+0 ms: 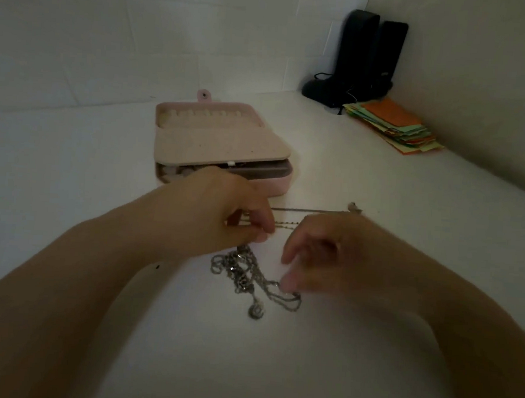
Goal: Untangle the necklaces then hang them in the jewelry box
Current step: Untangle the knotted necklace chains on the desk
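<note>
A tangle of silver necklaces lies on the white table between my hands, with a round pendant at its near end. My left hand pinches a thin gold chain that stretches to the right. My right hand pinches a silver chain at the tangle's right edge. A further thin chain runs along the table behind my hands to a small clasp. The pink jewelry box stands open behind my left hand, its row of hooks visible in the lid.
Two black speakers stand in the back right corner. A stack of coloured paper lies beside them near the right wall. White table surface extends to the left of the box.
</note>
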A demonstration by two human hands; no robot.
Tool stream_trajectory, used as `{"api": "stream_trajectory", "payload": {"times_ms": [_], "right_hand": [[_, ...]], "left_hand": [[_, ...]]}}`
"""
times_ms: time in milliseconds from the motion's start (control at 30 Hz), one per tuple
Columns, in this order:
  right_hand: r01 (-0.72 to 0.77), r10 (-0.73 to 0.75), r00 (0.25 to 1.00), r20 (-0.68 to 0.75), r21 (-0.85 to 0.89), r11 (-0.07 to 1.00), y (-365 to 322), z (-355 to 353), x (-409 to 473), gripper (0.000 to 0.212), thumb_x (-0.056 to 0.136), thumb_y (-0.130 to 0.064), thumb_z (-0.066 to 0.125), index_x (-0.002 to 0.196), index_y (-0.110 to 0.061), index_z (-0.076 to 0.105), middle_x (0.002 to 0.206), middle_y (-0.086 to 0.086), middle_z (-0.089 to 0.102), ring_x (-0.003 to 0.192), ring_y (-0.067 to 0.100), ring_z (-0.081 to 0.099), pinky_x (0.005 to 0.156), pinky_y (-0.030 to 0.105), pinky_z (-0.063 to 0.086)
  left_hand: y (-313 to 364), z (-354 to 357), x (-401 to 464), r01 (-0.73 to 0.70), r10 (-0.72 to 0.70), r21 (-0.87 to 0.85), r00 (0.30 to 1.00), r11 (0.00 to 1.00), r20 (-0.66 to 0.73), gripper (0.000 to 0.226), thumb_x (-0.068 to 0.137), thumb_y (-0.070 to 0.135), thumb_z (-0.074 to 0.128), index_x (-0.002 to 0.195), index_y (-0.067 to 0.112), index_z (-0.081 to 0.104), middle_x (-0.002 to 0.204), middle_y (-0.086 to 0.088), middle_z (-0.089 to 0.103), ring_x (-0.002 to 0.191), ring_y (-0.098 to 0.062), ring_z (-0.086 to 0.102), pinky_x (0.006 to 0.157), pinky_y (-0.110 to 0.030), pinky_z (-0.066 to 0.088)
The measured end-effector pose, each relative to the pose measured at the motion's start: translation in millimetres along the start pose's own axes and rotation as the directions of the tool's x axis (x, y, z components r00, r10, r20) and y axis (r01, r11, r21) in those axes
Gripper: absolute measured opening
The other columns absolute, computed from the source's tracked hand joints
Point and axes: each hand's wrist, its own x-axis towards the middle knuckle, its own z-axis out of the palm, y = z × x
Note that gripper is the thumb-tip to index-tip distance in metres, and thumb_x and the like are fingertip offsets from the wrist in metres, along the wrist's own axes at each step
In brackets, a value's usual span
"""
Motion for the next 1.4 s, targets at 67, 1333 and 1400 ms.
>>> {"api": "stream_trajectory", "payload": {"times_ms": [67,1333,1400], "right_hand": [[0.041,-0.034,0.994,0.100,-0.074,0.996,0,6,0,0.033,0.055,-0.059,0.071,0.081,-0.043,0.060,0.084,-0.022,0.054,0.071,-0.007,0.048,0.062,0.007,0.036],[0.278,-0.053,0.961,-0.273,0.938,0.208,13,-23,-1,0.014,0.078,-0.021,0.047,0.067,-0.013,0.047,0.055,0.001,0.053,0.053,0.014,0.051,0.055,0.024,0.050],[0.252,0.024,0.964,-0.264,0.940,0.230,12,-28,-5,0.014,0.077,-0.022,0.040,0.064,-0.016,0.040,0.047,-0.002,0.043,0.041,0.011,0.033,0.039,0.016,0.035]], "left_hand": [[-2,-2,0,-0.035,0.035,-0.001,0.999,0.999,0.010,0.008,0.076,0.028,0.069,0.083,0.032,0.071,0.069,0.029,0.053,0.071,0.010,0.054,0.063,-0.003,0.039],[16,6,1,0.159,-0.083,-0.506,0.982,0.848,0.168,0.023,0.069,0.048,0.055,0.076,0.028,0.064,0.061,0.007,0.068,0.059,-0.007,0.063,0.070,-0.030,0.052],[17,6,1,0.173,-0.088,-0.550,0.980,0.817,0.178,0.023,0.066,0.046,0.055,0.075,0.026,0.064,0.061,0.004,0.068,0.060,-0.007,0.065,0.068,-0.023,0.054]]}}
